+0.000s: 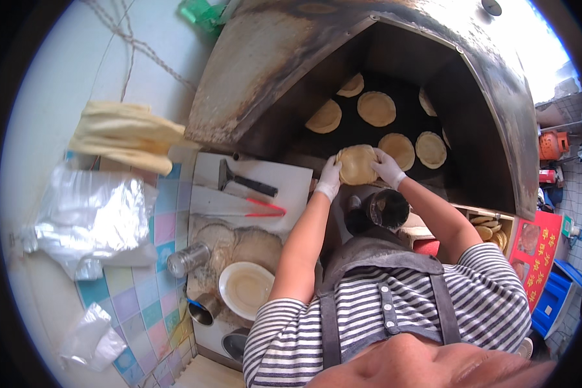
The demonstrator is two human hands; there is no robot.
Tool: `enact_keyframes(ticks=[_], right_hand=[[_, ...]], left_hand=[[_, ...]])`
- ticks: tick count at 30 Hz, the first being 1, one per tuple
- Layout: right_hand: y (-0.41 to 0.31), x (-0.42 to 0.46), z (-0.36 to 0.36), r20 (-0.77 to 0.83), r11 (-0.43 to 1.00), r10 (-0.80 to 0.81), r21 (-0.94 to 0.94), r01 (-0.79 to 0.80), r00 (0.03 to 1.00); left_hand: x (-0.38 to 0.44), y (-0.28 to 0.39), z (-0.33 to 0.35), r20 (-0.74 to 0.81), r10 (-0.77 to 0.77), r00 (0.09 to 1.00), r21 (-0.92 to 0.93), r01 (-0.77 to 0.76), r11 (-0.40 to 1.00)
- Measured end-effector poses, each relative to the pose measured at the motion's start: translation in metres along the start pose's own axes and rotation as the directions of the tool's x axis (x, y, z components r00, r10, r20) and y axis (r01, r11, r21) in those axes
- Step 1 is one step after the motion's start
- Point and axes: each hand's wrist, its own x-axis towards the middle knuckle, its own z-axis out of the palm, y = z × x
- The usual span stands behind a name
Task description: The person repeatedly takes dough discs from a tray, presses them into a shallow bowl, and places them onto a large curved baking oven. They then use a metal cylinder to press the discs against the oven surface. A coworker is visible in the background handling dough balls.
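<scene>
Between my two gloved hands is a round flat piece of dough (357, 165), held at the mouth of a dark oven. My left hand (329, 177) grips its left edge, and my right hand (388, 168) grips its right edge. Beyond, on the black oven floor (341, 140), lie several flatbreads with crimped rims. The nearest flatbread (397, 151) lies just behind my right hand, with another flatbread (431, 150) to its right. Farther in are a third flatbread (376, 108) and a flatbread (324, 117) near the left wall.
Left of me, a white counter (291, 182) bears a black-handled scraper (249, 182), red-tipped tongs (269, 207), a white bowl (247, 290) and a metal cup (204, 309). A black cylindrical container (388, 208) stands below my hands. At right, a tray of baked breads (489, 229) adjoins a red sign (535, 262).
</scene>
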Motion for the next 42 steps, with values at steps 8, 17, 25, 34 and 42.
enact_keyframes(ticks=[8,17,25,34,42], right_hand=[[0.035,0.069,-0.017,-0.222,0.632,-0.093,-0.766,-0.115,0.971],[-0.004,0.047,0.004,0.202,0.113,-0.134,-0.969,0.218,0.970],[-0.166,-0.033,0.208,0.380,0.802,-0.472,-0.189,0.567,0.795],[-0.131,-0.079,0.491,0.463,0.702,-0.495,-0.286,0.653,0.735],[-0.215,-0.109,0.347,0.517,0.786,-0.528,-0.002,0.618,0.673]], left_hand=[[0.043,0.044,0.045,-0.137,0.278,0.951,0.985,0.160,-0.061],[-0.028,0.029,0.034,0.254,0.149,0.956,0.889,-0.169,-0.426],[-0.256,0.063,-0.055,-0.004,0.732,0.682,1.000,0.025,-0.017],[-0.443,-0.023,-0.133,-0.393,0.774,0.497,0.919,0.203,0.337],[-0.488,-0.011,-0.156,-0.462,0.712,0.529,0.887,0.281,0.368]])
